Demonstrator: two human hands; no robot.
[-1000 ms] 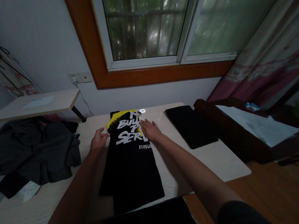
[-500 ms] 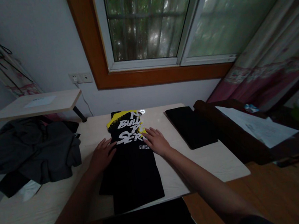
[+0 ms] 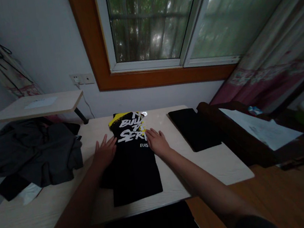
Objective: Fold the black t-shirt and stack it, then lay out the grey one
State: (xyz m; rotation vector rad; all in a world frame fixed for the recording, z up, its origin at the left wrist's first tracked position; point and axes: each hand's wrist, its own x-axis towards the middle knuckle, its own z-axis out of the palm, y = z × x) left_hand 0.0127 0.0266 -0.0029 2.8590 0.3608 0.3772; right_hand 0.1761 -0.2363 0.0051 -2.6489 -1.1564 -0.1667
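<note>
A black T-shirt [image 3: 134, 166] with a yellow and white print lies folded into a long strip down the middle of the pale wooden table [image 3: 219, 161]. My left hand [image 3: 105, 151] lies flat on the shirt's left edge with its fingers spread, open. On the shirt's right edge my right hand [image 3: 157, 142] rests flat beside the white lettering, fingers stretched out. Neither hand holds anything.
A heap of dark grey clothes [image 3: 32, 156] covers the table's left end. A folded black garment [image 3: 195, 127] lies to the right of the shirt. Beyond it stands a dark bench with white papers [image 3: 262, 128]. A small side table [image 3: 36, 106] and a window are behind.
Both hands slid a little toward me along the shirt's edges and flattened out. The shirt's near end has drawn back onto the table.
</note>
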